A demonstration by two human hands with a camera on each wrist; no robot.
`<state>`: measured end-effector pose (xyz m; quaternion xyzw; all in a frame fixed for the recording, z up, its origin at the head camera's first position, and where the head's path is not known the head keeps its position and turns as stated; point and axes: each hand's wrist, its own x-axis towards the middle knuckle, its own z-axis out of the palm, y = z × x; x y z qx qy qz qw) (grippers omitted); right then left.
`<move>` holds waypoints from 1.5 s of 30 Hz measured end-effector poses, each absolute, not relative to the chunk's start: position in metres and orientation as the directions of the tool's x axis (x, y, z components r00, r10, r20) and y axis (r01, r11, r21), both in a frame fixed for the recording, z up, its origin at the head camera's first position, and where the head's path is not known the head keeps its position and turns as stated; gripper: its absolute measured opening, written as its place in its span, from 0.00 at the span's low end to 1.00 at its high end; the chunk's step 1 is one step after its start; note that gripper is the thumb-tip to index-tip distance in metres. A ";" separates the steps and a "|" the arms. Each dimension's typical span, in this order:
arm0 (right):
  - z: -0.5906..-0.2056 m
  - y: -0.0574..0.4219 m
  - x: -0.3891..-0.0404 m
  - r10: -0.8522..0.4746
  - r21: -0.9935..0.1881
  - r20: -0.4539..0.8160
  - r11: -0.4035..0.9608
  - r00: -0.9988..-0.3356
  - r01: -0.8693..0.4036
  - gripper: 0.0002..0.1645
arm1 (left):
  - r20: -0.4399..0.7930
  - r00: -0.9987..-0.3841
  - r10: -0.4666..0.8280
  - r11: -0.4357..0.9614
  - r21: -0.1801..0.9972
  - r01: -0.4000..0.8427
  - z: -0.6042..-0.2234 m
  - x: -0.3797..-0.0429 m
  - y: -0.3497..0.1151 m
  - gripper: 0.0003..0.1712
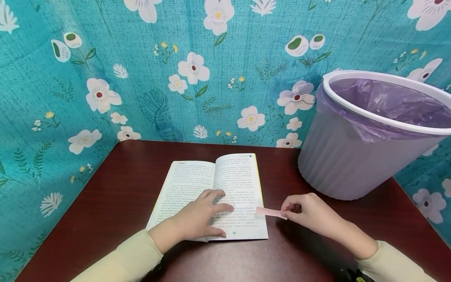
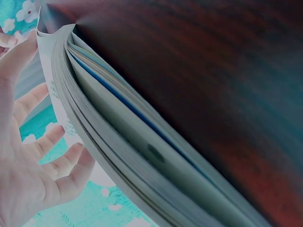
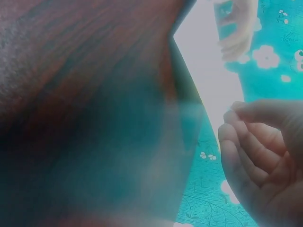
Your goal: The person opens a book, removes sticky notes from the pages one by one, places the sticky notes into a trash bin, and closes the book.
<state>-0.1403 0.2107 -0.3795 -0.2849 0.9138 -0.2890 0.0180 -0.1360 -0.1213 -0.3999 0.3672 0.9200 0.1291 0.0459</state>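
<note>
An open book [image 1: 190,180] with printed pages lies on the dark red-brown table. My left hand [image 1: 199,215] rests on it with fingers spread, across the fold and onto the right page. In the left wrist view, the book's page edges [image 2: 113,142] show beside the left hand [image 2: 42,156]. Between thumb and fingertips, my right hand [image 1: 313,215] pinches one end of a pink paper strip [image 1: 269,212]. The strip's other end lies over the right page's edge. The right wrist view shows the right hand [image 3: 265,151] with fingers curled; the strip is hard to make out there.
A grey trash bin [image 1: 352,156] lined with a purple bag [image 1: 398,100] stands at the table's back right, beyond my right hand. A teal flowered cloth [image 1: 158,98] hangs behind the table [image 1: 116,188] and along its sides.
</note>
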 end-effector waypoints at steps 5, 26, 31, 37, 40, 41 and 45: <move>-0.374 0.212 -0.142 -0.510 -0.524 0.141 0.689 -0.849 -0.501 0.13 | 0.004 -0.729 0.685 0.699 0.277 0.659 -0.399 -0.135 -0.121 0.35; -0.319 0.231 -0.152 -0.486 -0.391 0.312 0.717 -0.816 -0.577 0.12 | -0.014 -0.736 0.676 0.703 0.309 0.640 -0.400 -0.133 -0.121 0.35; -0.292 0.237 -0.155 -0.449 -0.338 0.393 0.742 -0.803 -0.580 0.09 | -0.008 -0.733 0.681 0.700 0.302 0.647 -0.398 -0.134 -0.122 0.35; -0.264 0.243 -0.157 -0.381 -0.315 0.461 0.774 -0.801 -0.549 0.12 | -0.013 -0.735 0.678 0.702 0.308 0.642 -0.399 -0.134 -0.121 0.35; -0.248 0.250 -0.155 -0.354 -0.283 0.522 0.786 -0.776 -0.550 0.13 | -0.016 -0.733 0.680 0.701 0.308 0.644 -0.398 -0.135 -0.121 0.36; -0.242 0.253 -0.155 -0.337 -0.280 0.543 0.792 -0.770 -0.543 0.13 | -0.016 -0.732 0.681 0.700 0.308 0.645 -0.398 -0.135 -0.121 0.36; -0.219 0.266 -0.150 -0.193 -0.346 0.590 0.816 -0.784 -0.462 0.08 | -0.011 -0.728 0.686 0.696 0.303 0.651 -0.397 -0.136 -0.122 0.36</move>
